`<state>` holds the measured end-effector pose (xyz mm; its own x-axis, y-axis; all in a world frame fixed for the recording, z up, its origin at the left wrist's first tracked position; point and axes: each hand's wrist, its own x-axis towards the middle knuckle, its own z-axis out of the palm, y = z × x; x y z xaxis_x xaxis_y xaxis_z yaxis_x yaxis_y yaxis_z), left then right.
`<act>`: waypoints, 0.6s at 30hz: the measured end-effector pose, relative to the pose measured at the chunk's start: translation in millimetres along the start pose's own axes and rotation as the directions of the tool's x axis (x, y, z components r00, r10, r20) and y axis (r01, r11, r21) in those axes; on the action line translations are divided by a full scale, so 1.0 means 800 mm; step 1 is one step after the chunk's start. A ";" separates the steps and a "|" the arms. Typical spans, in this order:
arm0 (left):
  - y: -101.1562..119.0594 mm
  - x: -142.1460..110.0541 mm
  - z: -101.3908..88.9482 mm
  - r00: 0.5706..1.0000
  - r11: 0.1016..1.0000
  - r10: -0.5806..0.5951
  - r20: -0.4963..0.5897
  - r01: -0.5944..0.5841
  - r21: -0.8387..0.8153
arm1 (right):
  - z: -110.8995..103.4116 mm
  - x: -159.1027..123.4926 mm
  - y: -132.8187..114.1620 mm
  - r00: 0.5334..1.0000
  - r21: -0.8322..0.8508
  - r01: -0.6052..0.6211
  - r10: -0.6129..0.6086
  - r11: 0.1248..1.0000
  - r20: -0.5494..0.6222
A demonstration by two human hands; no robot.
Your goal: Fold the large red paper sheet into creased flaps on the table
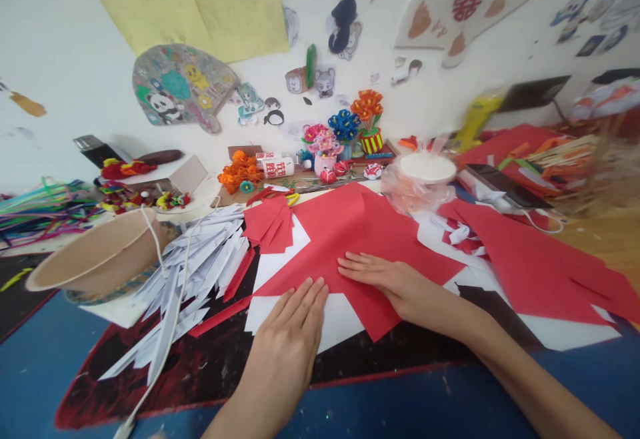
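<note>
A large sheet of red paper (345, 225) lies in front of me over white sheets (337, 325). My left hand (293, 329) rests with fingers extended at the red paper's near edge. Flat on its middle lies my right hand (387, 282), fingers stretched out toward the left. Neither hand holds anything that shows. Left of the sheet are a small stack of red paper pieces (270, 223) and a heap of folded white paper strips (205, 259). Yellow-handled scissors (293, 199) lie just behind the stack.
A beige bowl (100, 252) and a white cable (175, 319) are at the left. More red paper (545, 259) lies at the right, near a plastic-wrapped round container (427, 167). Craft flowers (345, 125) line the wall. A dark mat (380, 362) is underneath.
</note>
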<state>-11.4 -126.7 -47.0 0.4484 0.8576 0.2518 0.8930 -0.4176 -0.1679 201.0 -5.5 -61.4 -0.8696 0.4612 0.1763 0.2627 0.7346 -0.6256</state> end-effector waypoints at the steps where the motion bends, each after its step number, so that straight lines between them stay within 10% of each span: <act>1: 0.000 0.000 0.000 1.000 1.000 -0.003 0.002 0.003 -0.002 | 0.000 0.000 -0.001 1.000 0.003 0.001 -0.001 1.000 -0.004; 18: 0.000 -0.007 -0.006 0.998 0.998 -0.049 -0.028 0.050 0.035 | 0.009 -0.001 0.002 0.998 0.017 -0.003 0.004 1.000 -0.060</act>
<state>-13.6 -133.1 -43.7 0.4051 0.8683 0.2864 0.9123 -0.3634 -0.1886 199.6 -8.0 -68.1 -0.8420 0.4929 0.2192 0.2580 0.7248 -0.6388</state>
